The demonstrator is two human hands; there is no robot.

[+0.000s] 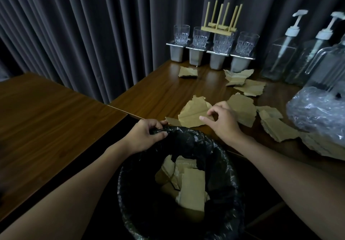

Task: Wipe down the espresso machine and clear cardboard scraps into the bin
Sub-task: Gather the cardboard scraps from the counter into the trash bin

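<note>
I see bin point(230, 193) nearest, below table point(158, 90) edge, binned scraps point(192, 185) inside. My left hand point(147, 133) pinches liner point(186, 134) rim, likely holding mouth open for drop. Right hand point(222, 120) curls thumb and forefinger at big scrap point(194, 113); grip unconfirmed. Loose scraps point(250, 87) lie farther back. Espresso machine not visible.
</note>
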